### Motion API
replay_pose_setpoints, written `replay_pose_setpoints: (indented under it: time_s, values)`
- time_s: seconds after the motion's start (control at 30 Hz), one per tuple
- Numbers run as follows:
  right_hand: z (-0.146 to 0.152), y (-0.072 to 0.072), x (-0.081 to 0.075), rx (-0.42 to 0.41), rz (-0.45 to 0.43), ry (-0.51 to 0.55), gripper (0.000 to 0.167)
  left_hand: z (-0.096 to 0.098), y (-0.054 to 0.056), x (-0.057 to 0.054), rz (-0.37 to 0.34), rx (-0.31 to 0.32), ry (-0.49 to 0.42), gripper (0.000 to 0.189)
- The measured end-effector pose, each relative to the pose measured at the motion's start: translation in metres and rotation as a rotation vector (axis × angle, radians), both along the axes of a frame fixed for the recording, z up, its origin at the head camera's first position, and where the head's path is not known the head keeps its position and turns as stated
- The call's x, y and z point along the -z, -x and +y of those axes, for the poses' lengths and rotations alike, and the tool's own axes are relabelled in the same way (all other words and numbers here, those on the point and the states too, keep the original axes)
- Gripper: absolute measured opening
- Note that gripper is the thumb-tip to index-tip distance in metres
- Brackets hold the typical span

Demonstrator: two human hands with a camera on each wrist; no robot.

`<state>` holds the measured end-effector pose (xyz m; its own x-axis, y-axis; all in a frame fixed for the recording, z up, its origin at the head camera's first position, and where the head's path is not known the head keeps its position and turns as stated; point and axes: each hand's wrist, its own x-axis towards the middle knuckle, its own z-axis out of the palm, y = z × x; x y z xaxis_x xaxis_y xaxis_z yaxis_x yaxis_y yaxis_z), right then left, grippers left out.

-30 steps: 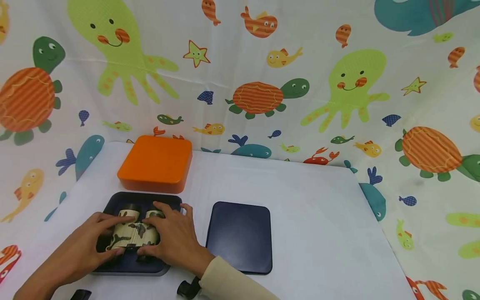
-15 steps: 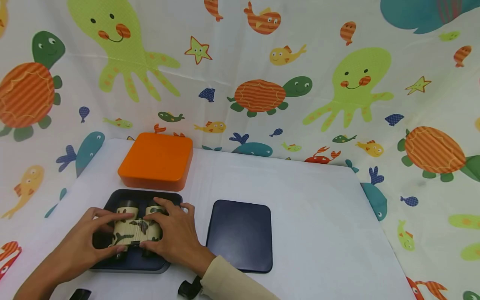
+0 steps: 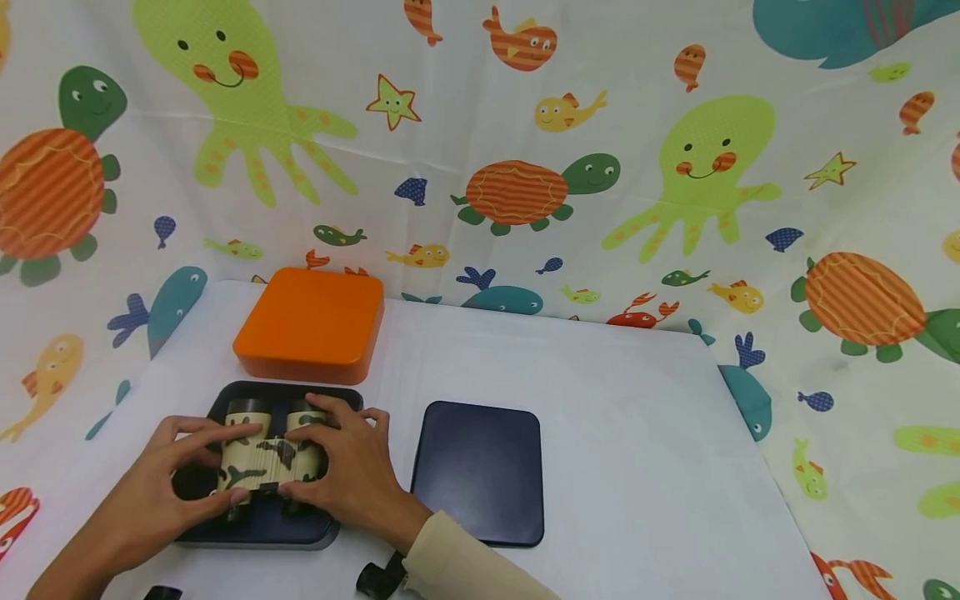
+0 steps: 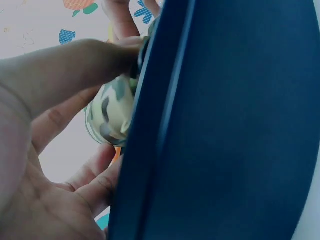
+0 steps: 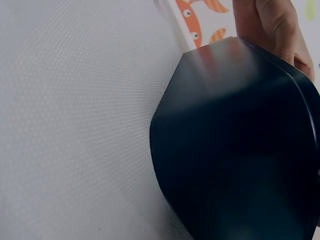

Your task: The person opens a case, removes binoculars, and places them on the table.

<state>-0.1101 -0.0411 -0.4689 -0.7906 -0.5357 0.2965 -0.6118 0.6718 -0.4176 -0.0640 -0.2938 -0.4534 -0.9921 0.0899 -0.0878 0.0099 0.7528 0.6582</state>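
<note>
A pair of camouflage binoculars (image 3: 262, 462) lies over the dark blue box (image 3: 311, 533), its black eyepiece ends pointing away and toward me. My left hand (image 3: 168, 475) grips the left barrel, thumb at the near end and fingers across the top. From the other side, my right hand (image 3: 356, 475) holds the right barrel between thumb and fingers. In the left wrist view, the box's wall (image 4: 235, 120) partly hides the binoculars (image 4: 111, 110) and the left hand's fingertips. The box (image 5: 230, 150) fills much of the right wrist view and covers most of the right hand (image 5: 275, 25).
An orange box (image 3: 311, 321) stands right behind the dark blue one. A flat dark blue lid (image 3: 477, 475) lies to the right on the white table (image 3: 622, 450). Behind hangs a sea-animal curtain (image 3: 480, 108). A black device (image 3: 378, 579) shows beside the right sleeve.
The left barrel of the binoculars has shifted slightly left together with my left hand, so the two barrels stand a little wider apart. My right hand has hardly moved.
</note>
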Motion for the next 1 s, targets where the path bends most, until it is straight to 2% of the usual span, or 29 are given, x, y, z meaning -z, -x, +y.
replay_pose_setpoints:
  time_s: [0.17,0.3,0.5,0.7,0.83,1.0]
  values:
    - [0.003,0.001,-0.001,-0.003,-0.011,0.044,0.054,0.003,0.000,0.001,0.004,-0.008,0.001,0.074]
    - [0.004,0.002,-0.002,-0.014,-0.010,0.073,0.055,0.003,0.000,-0.001,-0.031,-0.020,0.011,0.077]
    - [0.006,0.003,-0.007,-0.023,0.026,0.095,0.056,0.004,-0.001,-0.009,-0.045,-0.038,0.035,0.079]
    - [0.014,0.002,-0.024,-0.054,0.091,0.161,0.056,0.011,-0.006,-0.022,0.013,-0.055,0.035,0.078]
    - [0.022,-0.001,-0.037,-0.078,0.070,0.216,0.056,0.018,-0.008,-0.028,0.041,-0.076,-0.003,0.077]
    - [0.034,-0.004,-0.047,-0.065,0.063,0.203,0.055,0.028,-0.009,-0.034,0.045,-0.085,-0.069,0.078]
